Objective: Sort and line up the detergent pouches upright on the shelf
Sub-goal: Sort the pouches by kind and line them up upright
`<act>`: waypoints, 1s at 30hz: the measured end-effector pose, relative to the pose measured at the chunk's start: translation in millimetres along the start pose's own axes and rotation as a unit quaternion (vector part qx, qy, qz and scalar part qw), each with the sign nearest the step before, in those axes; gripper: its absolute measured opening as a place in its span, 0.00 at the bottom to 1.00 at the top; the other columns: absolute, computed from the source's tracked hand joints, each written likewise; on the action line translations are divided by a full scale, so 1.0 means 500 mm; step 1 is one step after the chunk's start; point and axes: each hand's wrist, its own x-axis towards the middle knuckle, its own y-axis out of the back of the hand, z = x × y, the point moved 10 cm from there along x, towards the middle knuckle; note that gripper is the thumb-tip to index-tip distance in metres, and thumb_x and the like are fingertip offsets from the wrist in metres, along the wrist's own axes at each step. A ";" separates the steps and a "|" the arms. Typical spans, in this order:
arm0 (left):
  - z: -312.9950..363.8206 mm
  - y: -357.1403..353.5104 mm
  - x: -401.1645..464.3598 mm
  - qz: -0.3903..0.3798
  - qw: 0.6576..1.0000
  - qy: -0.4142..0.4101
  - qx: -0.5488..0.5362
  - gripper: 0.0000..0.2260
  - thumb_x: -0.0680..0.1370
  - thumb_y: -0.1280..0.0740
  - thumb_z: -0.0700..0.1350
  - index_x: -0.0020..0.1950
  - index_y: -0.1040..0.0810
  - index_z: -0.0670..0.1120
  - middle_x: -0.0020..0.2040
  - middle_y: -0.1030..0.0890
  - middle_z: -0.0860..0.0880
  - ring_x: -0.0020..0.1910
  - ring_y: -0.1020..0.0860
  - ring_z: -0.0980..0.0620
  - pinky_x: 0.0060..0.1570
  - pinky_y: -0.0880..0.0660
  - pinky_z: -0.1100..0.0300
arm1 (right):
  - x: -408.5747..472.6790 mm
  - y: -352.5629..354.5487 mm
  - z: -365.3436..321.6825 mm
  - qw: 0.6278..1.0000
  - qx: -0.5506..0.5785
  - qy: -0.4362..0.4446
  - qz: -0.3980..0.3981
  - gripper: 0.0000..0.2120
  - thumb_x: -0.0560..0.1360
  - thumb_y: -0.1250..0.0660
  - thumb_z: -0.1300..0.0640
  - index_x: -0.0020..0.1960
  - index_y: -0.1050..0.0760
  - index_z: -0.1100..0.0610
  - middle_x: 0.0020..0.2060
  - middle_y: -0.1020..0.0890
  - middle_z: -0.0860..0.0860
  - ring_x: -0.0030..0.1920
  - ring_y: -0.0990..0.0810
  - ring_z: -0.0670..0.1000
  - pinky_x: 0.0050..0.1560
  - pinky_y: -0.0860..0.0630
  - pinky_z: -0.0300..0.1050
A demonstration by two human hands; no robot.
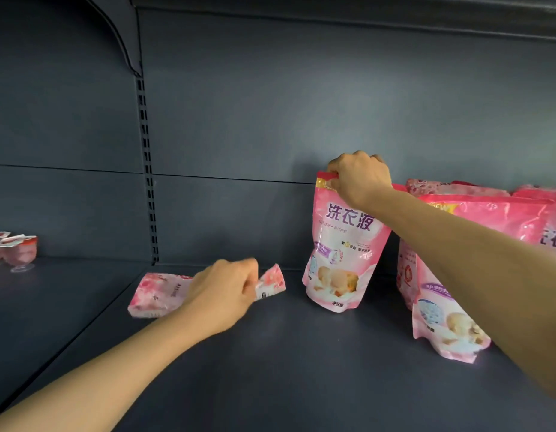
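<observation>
A pink detergent pouch [342, 254] stands upright near the back of the dark shelf [286, 369]; my right hand [359, 177] grips its top edge from above. Left of it another pink pouch [160, 293] lies flat on the shelf. My left hand [227, 286] is blurred and holds that flat pouch at its right end, fingers curled round the edge. To the right, several more pink pouches [451, 313] stand upright in a group, partly hidden behind my right forearm.
Two small pink jelly cups [19, 252] with red-and-white lids stand on the neighbouring shelf bay at the far left. A slotted upright post [149, 169] divides the two bays. The grey back panel rises behind everything, with another shelf overhead.
</observation>
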 end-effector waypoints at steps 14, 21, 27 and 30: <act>-0.072 0.191 0.002 0.223 0.949 0.087 -0.205 0.09 0.81 0.45 0.40 0.43 0.29 0.48 0.38 0.23 0.51 0.39 0.24 0.49 0.36 0.27 0.51 | -0.072 0.082 -0.033 0.994 0.099 0.033 0.028 0.21 0.72 0.35 0.67 0.64 0.30 0.59 0.60 0.27 0.56 0.57 0.25 0.60 0.53 0.27 0.50; -0.026 0.224 0.013 0.251 0.878 0.115 -0.390 0.09 0.82 0.45 0.43 0.46 0.28 0.47 0.41 0.23 0.44 0.35 0.24 0.47 0.29 0.30 0.59 | -0.160 0.083 -0.036 0.921 0.371 0.004 -0.121 0.28 0.68 0.25 0.53 0.64 0.30 0.54 0.56 0.23 0.47 0.56 0.24 0.46 0.59 0.27 0.40; 0.099 0.167 0.015 0.201 0.837 0.098 -0.498 0.09 0.82 0.44 0.46 0.50 0.28 0.45 0.41 0.19 0.47 0.34 0.19 0.52 0.27 0.26 0.65 | -0.190 0.117 0.051 0.891 0.441 -0.076 -0.083 0.06 0.71 0.29 0.63 0.39 0.25 0.54 0.37 0.20 0.52 0.37 0.23 0.50 0.36 0.25 0.42; 0.130 0.117 0.022 0.170 0.811 0.116 -0.548 0.09 0.82 0.44 0.45 0.49 0.27 0.44 0.42 0.18 0.46 0.36 0.19 0.52 0.32 0.23 0.61 | -0.204 0.145 0.092 0.909 0.408 -0.072 -0.039 0.09 0.72 0.31 0.63 0.36 0.25 0.53 0.34 0.21 0.51 0.33 0.26 0.48 0.35 0.28 0.40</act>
